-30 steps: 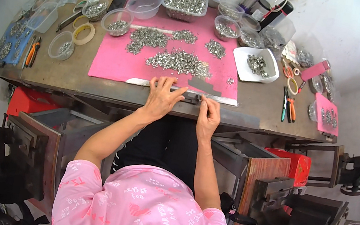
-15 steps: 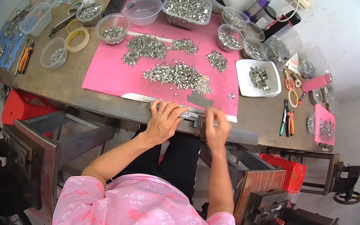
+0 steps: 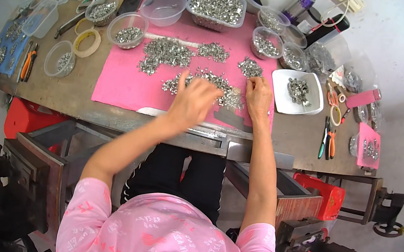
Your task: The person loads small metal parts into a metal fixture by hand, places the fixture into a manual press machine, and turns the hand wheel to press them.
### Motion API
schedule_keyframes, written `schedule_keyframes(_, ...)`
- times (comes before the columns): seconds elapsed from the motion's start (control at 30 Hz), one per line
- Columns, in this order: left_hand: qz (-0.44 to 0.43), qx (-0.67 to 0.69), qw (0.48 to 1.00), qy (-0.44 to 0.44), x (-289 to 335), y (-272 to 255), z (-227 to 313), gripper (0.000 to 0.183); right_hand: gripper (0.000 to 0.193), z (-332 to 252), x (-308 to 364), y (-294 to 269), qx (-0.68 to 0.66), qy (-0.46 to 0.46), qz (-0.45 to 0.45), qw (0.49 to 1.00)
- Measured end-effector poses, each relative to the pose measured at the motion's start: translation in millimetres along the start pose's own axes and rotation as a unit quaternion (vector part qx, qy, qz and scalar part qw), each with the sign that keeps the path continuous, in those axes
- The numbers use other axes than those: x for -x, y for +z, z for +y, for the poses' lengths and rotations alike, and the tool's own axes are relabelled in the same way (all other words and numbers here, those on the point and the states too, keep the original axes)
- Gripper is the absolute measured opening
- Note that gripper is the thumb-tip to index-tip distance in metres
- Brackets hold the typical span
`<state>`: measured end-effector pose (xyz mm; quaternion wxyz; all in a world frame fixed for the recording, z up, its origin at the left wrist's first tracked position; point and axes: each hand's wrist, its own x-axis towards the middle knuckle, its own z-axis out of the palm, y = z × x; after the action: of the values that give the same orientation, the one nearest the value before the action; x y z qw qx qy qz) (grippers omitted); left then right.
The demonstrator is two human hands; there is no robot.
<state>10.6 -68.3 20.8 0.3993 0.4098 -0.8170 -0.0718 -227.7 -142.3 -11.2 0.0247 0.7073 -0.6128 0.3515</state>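
Note:
My left hand (image 3: pixel 194 102), slightly blurred, is over the large pile of small silvery metal pieces (image 3: pixel 170 86) on the pink mat (image 3: pixel 120 82). Its fingers look spread, and nothing shows between them. My right hand (image 3: pixel 259 99) reaches to the near edge of a smaller pile of metal pieces (image 3: pixel 250 67). The fingertips there are pinched together, and whatever they hold is too small to make out. At the table's front edge, between my forearms, lies a metal fixture with a slotted rail (image 3: pixel 202 141). A flat grey metal plate (image 3: pixel 240 153) sits at its right end.
A white square dish (image 3: pixel 315 98) with metal pieces stands right of the mat. Clear tubs, among them a full one (image 3: pixel 214 20), line the back. Pliers (image 3: pixel 330 144) lie on the right, tape rolls (image 3: pixel 86 44) and a round tub (image 3: pixel 60 59) on the left.
Both hands have left the metal fixture at the front edge and moved forward over the mat. The left is now at the large pile, the right at the smaller one. The view has shifted slightly.

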Motion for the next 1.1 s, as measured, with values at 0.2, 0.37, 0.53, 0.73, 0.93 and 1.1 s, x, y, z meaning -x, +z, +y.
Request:
schedule_keyframes(0.2,-0.11,-0.096,0.988,-0.047,-75,36,-66,0.011,0.011,-5,-5,-4,-0.002,0.046,-0.046,0.998)
schedule_keyframes(0.37,-0.136,-0.112,0.983,-0.044,-76,43,-68,0.012,0.01,-4,-3,-7,-0.042,0.057,-0.064,0.995)
schedule_keyframes(0.53,-0.122,-0.041,0.992,-0.018,-71,31,-74,0.013,0.01,-1,0,-7,-0.041,0.048,-0.056,0.996)
schedule_keyframes(0.73,-0.211,-0.048,0.976,0.022,-60,37,-52,0.044,0.01,-1,-1,-6,-0.067,0.047,-0.054,0.995)
schedule_keyframes(0.93,-0.2,0.038,0.976,0.076,-33,24,-43,0.041,0.007,-42,39,-58,-0.144,0.037,-0.003,0.989)
schedule_keyframes(1.1,-0.066,0.036,0.997,0.019,-71,22,-82,0.019,0.008,-54,98,-67,-0.226,0.106,0.016,0.968)
